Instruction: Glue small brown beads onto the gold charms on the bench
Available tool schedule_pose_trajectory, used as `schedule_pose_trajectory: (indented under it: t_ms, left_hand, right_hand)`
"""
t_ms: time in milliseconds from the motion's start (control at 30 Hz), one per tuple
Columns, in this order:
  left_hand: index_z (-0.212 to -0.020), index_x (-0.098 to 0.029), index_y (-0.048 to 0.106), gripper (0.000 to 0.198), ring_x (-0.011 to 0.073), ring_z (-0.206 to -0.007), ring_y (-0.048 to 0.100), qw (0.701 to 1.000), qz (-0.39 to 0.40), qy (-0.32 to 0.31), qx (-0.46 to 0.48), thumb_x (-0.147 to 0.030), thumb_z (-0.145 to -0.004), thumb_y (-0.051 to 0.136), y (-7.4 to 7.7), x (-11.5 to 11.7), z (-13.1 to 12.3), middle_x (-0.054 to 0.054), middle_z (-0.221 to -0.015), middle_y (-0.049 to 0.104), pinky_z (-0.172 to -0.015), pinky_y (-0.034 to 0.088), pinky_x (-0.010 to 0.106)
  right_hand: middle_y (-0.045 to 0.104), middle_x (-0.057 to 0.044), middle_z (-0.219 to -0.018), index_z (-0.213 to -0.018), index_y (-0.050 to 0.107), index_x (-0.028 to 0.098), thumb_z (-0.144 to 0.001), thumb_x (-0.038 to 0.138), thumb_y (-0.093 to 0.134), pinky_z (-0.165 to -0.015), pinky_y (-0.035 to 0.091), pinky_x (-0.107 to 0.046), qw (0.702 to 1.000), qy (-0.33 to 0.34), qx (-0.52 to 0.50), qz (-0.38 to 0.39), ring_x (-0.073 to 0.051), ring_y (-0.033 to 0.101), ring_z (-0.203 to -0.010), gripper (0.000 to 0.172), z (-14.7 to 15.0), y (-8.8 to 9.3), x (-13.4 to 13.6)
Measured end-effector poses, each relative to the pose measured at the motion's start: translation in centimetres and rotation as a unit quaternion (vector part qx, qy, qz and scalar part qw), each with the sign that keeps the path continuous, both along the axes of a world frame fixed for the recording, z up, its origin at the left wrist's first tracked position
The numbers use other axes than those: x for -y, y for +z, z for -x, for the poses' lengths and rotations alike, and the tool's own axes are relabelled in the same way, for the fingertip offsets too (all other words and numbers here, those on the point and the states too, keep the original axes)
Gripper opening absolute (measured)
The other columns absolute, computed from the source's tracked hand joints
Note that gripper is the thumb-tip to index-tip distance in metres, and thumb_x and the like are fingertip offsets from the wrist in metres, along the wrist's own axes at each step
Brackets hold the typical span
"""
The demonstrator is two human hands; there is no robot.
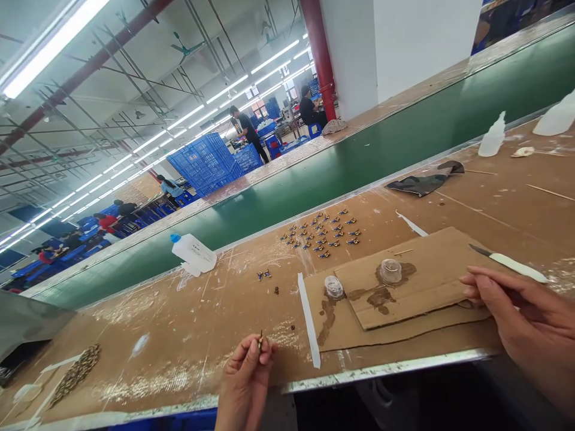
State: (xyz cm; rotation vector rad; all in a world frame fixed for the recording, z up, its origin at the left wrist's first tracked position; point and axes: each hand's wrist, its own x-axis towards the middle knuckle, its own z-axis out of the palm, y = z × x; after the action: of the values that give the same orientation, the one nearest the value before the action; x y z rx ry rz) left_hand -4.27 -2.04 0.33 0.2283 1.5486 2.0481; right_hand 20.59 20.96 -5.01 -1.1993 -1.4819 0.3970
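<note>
Near the front edge of the workbench, my left hand (248,366) pinches a small brass-coloured part (260,341) upright between thumb and fingertips. My right hand (523,314) is over the right end of a cardboard sheet (431,263), its thumb and fingertips pressed together; whatever they hold, if anything, I cannot make out. Just above it lies a knife (516,266) with a pale handle. On the cardboard stand a small clear cup (390,271) and a white-filled cap (333,287), with wet stains around them. Several small blue-and-gold pieces (321,230) are spread out behind.
A white bottle with a blue cap (195,252) leans left of centre. A pile of small brass-coloured parts (76,374) lies far left. Camouflage cloth (424,179) and a squeeze bottle (493,136) are at right. A green conveyor belt (359,164) runs behind; people work beyond.
</note>
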Motion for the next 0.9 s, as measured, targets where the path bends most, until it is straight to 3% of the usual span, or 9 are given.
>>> schedule_pose_trajectory:
  t_ms: [133,400,667,900]
  left_hand:
    - [-0.064,-0.014,0.067,0.027,0.0019,-0.053,0.046,0.999,-0.023,0.002,0.04,-0.028,-0.051,0.086,0.7,-0.8,-2.2,-0.004,-0.059,0.052,-0.075,0.055,0.024]
    - [-0.065,-0.015,0.069,0.028,0.0027,-0.053,0.046,0.999,-0.008,0.008,0.048,-0.028,-0.048,0.087,1.9,-1.4,-3.2,-0.004,-0.058,0.053,-0.072,0.056,0.026]
    - [-0.062,-0.016,0.07,0.036,0.0037,-0.048,0.049,0.999,0.039,0.035,-0.001,-0.034,-0.038,0.089,1.6,-1.7,-2.6,-0.006,-0.047,0.049,-0.075,0.057,0.029]
    - [-0.061,-0.019,0.07,0.031,0.0056,-0.048,0.052,0.996,0.059,-0.002,-0.06,-0.034,-0.041,0.088,2.9,-2.7,-3.8,-0.004,-0.049,0.057,-0.082,0.055,0.032]
  right_hand:
    - [0.07,0.0,-0.085,-0.095,0.068,0.025,-0.08,0.046,0.055,-0.073,0.051,-0.028,1.0,0.012,-0.024,0.008,-0.016,0.067,-0.074,0.029,0.0,0.8,0.2]
    - [0.069,0.0,-0.085,-0.095,0.068,0.023,-0.081,0.043,0.055,-0.073,0.051,-0.026,0.999,0.035,-0.038,0.005,-0.013,0.065,-0.071,0.027,-0.1,0.2,-0.1]
    - [0.069,-0.002,-0.084,-0.094,0.068,0.023,-0.082,0.034,0.057,-0.072,0.052,-0.022,0.997,0.052,-0.05,-0.016,-0.011,0.065,-0.072,0.019,-0.2,0.4,-0.1]
    - [0.069,-0.001,-0.082,-0.093,0.068,0.022,-0.083,0.028,0.057,-0.068,0.052,-0.019,0.996,0.066,-0.05,-0.045,-0.01,0.065,-0.069,0.016,-0.2,0.6,-0.3]
